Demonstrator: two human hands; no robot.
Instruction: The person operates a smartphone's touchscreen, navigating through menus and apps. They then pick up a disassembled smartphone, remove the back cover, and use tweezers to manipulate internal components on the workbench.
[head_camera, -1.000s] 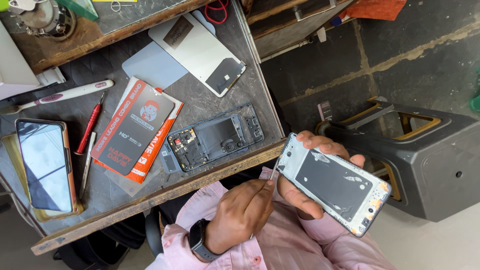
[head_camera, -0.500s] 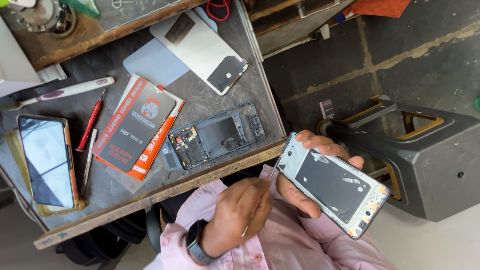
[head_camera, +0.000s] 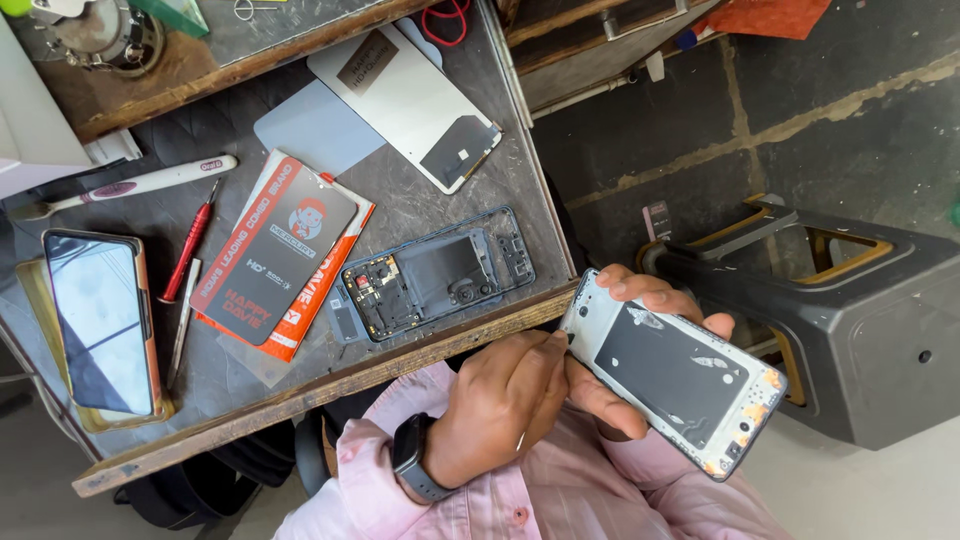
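Observation:
My right hand (head_camera: 640, 300) grips a phone frame (head_camera: 670, 375) from behind. The frame is light with a black inner panel and orange bits at its lower end, and I hold it tilted over my lap. My left hand (head_camera: 500, 400), with a dark watch on its wrist, is closed around a thin metal tool (head_camera: 521, 441). Its fingertips press at the frame's upper left corner. The tool's tip is hidden by my fingers. I wear a pink shirt.
On the workbench (head_camera: 300, 395) lie an opened phone body (head_camera: 430, 275), a white back cover (head_camera: 410, 100), an orange-and-black packet (head_camera: 275, 255), a red screwdriver (head_camera: 190, 245), a white brush (head_camera: 130, 185) and a phone with a dark screen (head_camera: 100, 320). A black stool (head_camera: 840, 300) stands at right.
My left hand has closed in on the frame's corner, so the tool's tip no longer shows. The frame stays in my right hand, almost unmoved.

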